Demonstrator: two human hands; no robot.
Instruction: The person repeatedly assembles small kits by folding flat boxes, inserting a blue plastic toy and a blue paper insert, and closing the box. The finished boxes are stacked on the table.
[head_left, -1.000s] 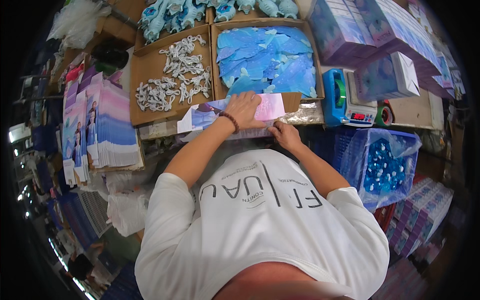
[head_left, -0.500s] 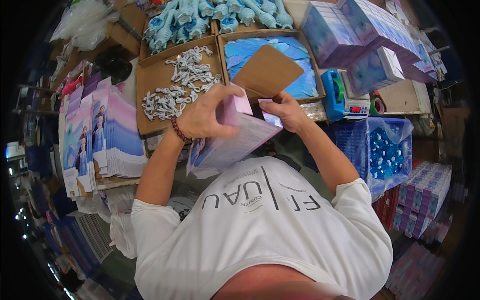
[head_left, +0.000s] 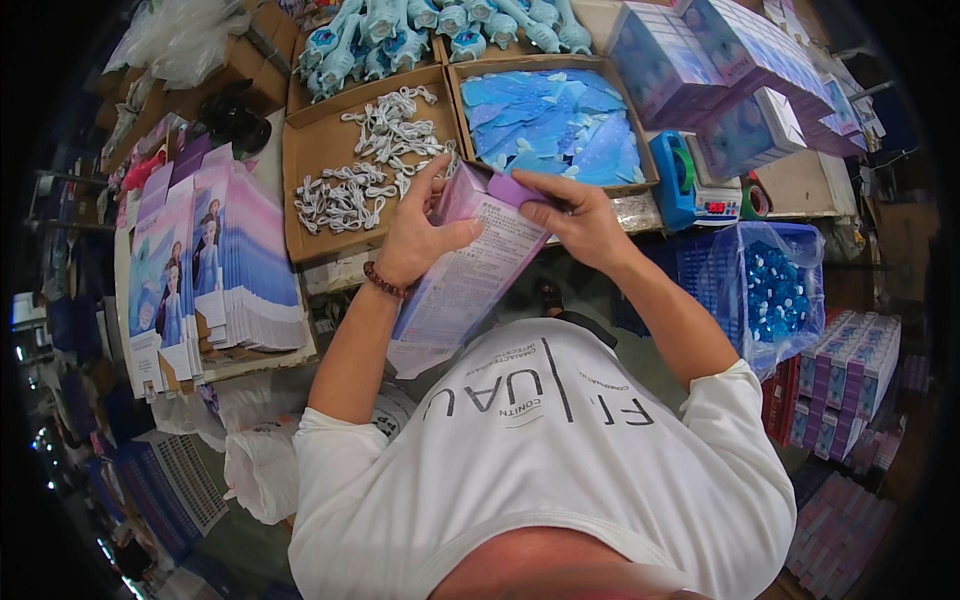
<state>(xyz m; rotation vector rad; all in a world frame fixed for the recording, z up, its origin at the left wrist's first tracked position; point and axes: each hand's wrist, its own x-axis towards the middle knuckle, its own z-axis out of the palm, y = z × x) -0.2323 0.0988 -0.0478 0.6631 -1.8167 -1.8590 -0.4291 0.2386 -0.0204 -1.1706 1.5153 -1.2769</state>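
Holding a pink-and-blue carton point(head_left: 460, 285) tilted between chest and table edge, with the left hand point(head_left: 418, 232) wrapped around its side, thumb spread over the printed face, and the right hand point(head_left: 580, 222) pinched narrow on the purple flap point(head_left: 512, 190) up top. Working right next to trays of white cables point(head_left: 402, 132) and shiny blue pieces point(head_left: 555, 120), plus a little scale point(head_left: 717, 206). Also got a blue basket point(head_left: 692, 262) to the right and flat printed sheets point(head_left: 262, 275) stacked left.

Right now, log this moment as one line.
left hand: holding box | right hand: touching its purple flap | white cords: in tray
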